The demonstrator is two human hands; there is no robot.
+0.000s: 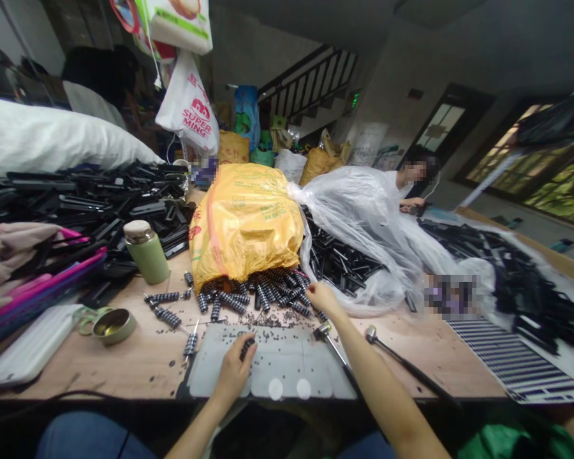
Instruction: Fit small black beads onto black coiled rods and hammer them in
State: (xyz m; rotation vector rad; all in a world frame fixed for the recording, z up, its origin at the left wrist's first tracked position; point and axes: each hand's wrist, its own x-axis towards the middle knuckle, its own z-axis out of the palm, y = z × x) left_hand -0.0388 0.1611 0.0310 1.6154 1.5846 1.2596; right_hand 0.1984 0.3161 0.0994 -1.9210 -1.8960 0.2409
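Hands apart, the left hand (234,371) clasps a dark ribbed cylinder (247,347), its long axis toward one o'clock, while the right hand (322,299) (its grip unclear) sits nearer the banded-cylinder pile (264,298), at its nine o'clock.

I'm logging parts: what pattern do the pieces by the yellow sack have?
Dark and pale bands on the pieces, head view.

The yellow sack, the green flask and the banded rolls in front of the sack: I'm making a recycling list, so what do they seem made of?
Yellow sack: probably plastic, glossy, with sharp creases catching the light.
Green flask: perhaps painted metal, smooth, with a silvery band under its pale cap.
Banded rolls: dark, slightly shiny ridges suggest plastic or rubber; too small to tell which.
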